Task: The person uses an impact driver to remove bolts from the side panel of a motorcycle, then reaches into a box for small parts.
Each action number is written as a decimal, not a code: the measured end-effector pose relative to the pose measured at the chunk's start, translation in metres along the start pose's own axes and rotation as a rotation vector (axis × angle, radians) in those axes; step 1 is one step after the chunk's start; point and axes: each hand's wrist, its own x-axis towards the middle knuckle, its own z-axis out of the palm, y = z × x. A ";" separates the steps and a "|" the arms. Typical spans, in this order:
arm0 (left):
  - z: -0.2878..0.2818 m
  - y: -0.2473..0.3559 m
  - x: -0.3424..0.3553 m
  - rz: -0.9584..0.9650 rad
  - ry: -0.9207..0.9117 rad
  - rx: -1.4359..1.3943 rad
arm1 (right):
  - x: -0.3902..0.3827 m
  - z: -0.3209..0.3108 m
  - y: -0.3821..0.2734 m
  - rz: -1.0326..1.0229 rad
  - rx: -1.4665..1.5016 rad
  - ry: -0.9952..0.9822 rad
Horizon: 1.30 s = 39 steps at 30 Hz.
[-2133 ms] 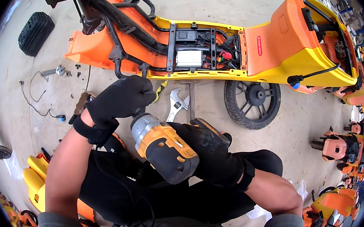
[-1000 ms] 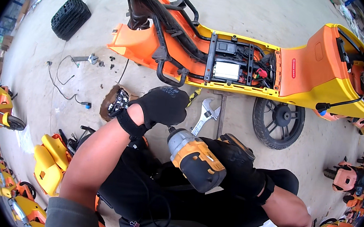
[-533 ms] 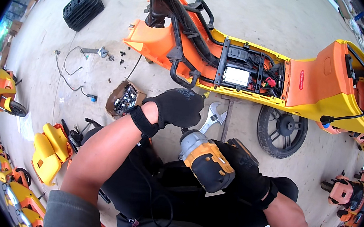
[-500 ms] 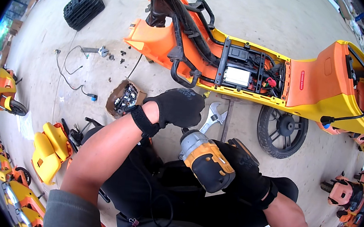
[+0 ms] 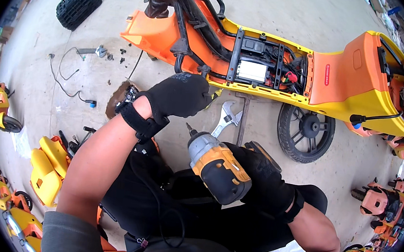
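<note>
My left hand point(image 5: 179, 94), in a black glove, is closed, its fingers curled in. What it holds, if anything, is hidden. Just past its fingertips shows a narrow yellow piece point(image 5: 215, 96), partly covered by the hand. My right hand point(image 5: 264, 179), also gloved in black, grips an orange and grey cordless impact driver point(image 5: 220, 167). The driver's short bit point(image 5: 189, 127) points up and left, below my left hand and apart from it. An adjustable wrench point(image 5: 226, 120) lies on the floor between the driver and the scooter body point(image 5: 265, 91), which is orange and yellow.
A wheel point(image 5: 305, 133) lies beside the scooter body. On the left are a carton of small hardware point(image 5: 117, 101), a cable point(image 5: 62, 74), another wrench point(image 5: 91, 50), yellow panels point(image 5: 48, 169) and a black crate-like part point(image 5: 78, 6). More scooters line both sides.
My left hand has come away from the driver's nose, moving up and left, so the bit now shows. The view has shifted, moving the whole scene slightly up and left.
</note>
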 end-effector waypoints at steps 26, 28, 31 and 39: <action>0.025 0.020 -0.006 0.222 -0.198 -0.776 | -0.011 -0.027 0.050 0.094 -0.221 0.264; 0.028 0.029 -0.003 0.323 -0.291 -0.825 | -0.019 -0.021 0.049 0.086 -0.215 0.285; 0.030 0.023 -0.017 0.282 -0.220 -0.809 | 0.004 -0.003 0.033 0.077 -0.024 0.325; 0.049 0.029 -0.028 0.160 -0.243 -0.888 | 0.022 0.032 0.032 0.418 0.848 0.260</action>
